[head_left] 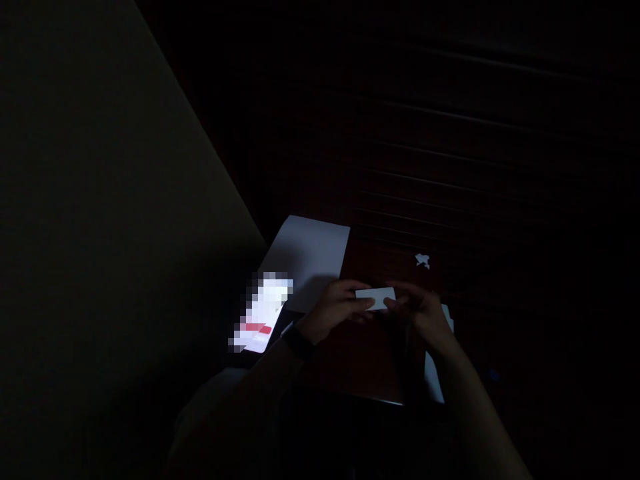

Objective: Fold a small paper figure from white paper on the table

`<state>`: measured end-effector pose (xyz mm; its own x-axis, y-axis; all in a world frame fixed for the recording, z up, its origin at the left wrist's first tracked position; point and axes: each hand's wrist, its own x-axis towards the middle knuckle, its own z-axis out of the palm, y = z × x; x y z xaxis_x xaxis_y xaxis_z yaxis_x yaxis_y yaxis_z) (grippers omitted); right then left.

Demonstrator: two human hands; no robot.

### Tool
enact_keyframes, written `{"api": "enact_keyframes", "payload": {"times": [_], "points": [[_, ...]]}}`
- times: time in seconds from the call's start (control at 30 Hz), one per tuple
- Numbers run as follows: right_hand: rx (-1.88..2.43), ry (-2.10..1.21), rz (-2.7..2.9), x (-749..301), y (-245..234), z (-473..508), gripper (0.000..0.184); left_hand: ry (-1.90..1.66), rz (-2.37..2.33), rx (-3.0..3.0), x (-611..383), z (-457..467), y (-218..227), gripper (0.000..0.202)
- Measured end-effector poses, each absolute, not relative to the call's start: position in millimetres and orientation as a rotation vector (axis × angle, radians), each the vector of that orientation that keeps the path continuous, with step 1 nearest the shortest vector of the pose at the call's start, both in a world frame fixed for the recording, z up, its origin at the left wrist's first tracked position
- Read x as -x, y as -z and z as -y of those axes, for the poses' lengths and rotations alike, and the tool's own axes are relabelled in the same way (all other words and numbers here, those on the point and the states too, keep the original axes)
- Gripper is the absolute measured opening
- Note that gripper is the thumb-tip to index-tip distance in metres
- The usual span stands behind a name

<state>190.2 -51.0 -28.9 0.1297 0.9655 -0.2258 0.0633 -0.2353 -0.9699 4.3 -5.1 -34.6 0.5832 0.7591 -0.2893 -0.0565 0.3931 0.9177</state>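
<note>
Between my two hands is a small white rectangle of what looks like folded paper (376,297), held above the dark reddish tabletop (350,360). My left hand (339,308) pinches its left end, thumb on the near face; a dark band circles that wrist. My right hand (419,309) grips the right end the same way, its thumb beside the other one. A larger white sheet of paper (315,250) lies beyond my left hand. Dim light hides much of the fingers' undersides.
A lit phone screen (263,313), partly blurred out, glows to the left. Crumpled white scraps (423,261) lie at the far right of the table. Another pale sheet (434,380) is partly behind my right forearm. A plain wall (125,200) rises on the left.
</note>
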Motion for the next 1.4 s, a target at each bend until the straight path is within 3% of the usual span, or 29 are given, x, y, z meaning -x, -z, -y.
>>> {"api": "enact_keyframes", "payload": {"times": [0.1,0.33,0.6,1.4], "points": [[1.412,-1.377,0.935,-187,28,52,0.049,-0.609,-0.814,-0.997,-5,5,33,0.045],[1.349,-1.567,0.822,-186,26,53,0.03,-0.538,-0.853,-0.939,-4,3,37,0.025],[1.317,-1.668,0.721,-177,27,55,0.041,-0.587,-0.848,-1.146,-14,7,35,0.028],[1.194,-1.695,0.879,-197,23,59,0.048,-0.646,-0.865,-1.296,-2,-4,36,0.021]]}}
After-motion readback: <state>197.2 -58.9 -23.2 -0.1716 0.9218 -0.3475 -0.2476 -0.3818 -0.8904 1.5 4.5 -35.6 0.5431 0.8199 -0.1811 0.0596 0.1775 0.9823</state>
